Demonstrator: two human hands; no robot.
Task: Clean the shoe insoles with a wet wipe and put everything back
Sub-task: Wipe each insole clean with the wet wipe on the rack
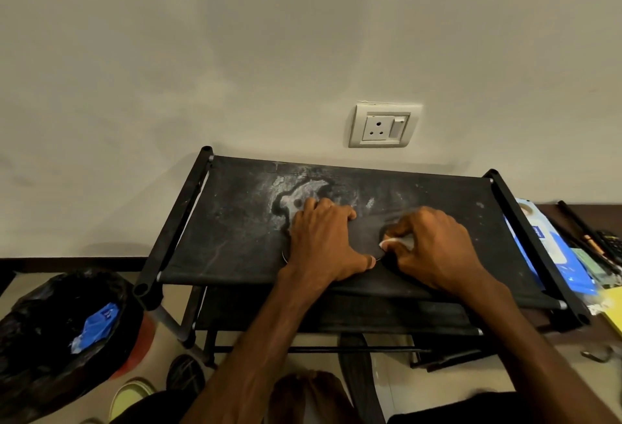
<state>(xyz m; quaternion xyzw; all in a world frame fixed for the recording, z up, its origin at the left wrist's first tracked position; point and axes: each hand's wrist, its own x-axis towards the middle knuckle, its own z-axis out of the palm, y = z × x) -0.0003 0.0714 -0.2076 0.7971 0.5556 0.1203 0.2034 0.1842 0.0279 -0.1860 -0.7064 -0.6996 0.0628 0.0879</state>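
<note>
A dark insole (365, 238) lies on the dusty black fabric top of the shoe rack (235, 221), hard to tell apart from the fabric. My left hand (323, 238) lies flat on the insole's left part, fingers spread, pressing it down. My right hand (434, 248) is curled over the insole's right end and pinches a crumpled white wet wipe (399, 242) against it. Most of the insole is hidden under both hands.
A blue wet-wipe pack (547, 248) lies just right of the rack among pens and papers. A bin lined with a black bag (57, 339) stands at the lower left. Footwear (185, 374) sits on the floor below the rack. A wall socket (383, 127) is behind.
</note>
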